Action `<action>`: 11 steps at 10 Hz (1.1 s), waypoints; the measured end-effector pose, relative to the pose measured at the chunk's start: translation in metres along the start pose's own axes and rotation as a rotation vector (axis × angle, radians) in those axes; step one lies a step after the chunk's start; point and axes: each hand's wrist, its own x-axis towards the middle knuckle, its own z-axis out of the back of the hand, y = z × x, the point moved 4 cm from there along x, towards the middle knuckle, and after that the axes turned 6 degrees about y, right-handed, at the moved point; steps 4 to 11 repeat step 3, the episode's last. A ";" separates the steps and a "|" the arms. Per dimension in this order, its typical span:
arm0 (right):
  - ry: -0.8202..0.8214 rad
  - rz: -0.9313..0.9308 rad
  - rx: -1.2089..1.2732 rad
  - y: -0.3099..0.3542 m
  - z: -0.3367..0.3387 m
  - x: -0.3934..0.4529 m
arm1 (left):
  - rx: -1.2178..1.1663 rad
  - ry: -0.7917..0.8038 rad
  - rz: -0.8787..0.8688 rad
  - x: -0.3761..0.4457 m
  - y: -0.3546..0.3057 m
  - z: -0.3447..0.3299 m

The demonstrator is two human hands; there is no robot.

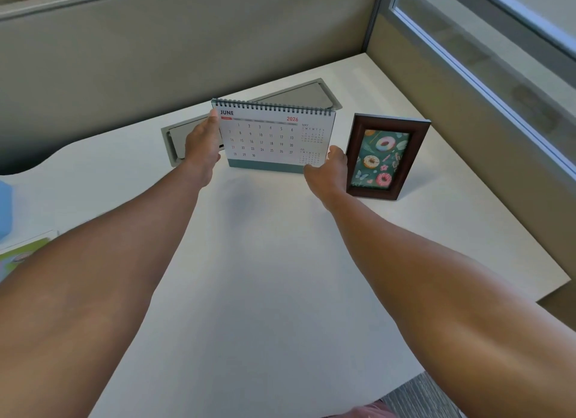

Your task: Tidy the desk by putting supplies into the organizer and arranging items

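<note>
Two hands grasp a spiral-bound desk calendar (274,135) at frame centre on the white worktop (265,262): the left hand (202,143) holds its left edge, the right hand (330,168) its lower right corner, just beside an upright picture frame (385,157).

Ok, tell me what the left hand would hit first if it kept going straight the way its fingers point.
The left hand holds the calendar's left edge, fingers pointing away and slightly right. Going straight on, it would probably meet the grey cable tray lid behind the calendar, then the partition wall; depth is unclear.
</note>
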 end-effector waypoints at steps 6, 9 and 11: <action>-0.004 -0.002 -0.026 0.002 -0.003 -0.027 | 0.097 -0.057 -0.037 -0.026 0.019 0.011; -0.004 -0.002 -0.026 0.002 -0.003 -0.027 | 0.097 -0.057 -0.037 -0.026 0.019 0.011; -0.004 -0.002 -0.026 0.002 -0.003 -0.027 | 0.097 -0.057 -0.037 -0.026 0.019 0.011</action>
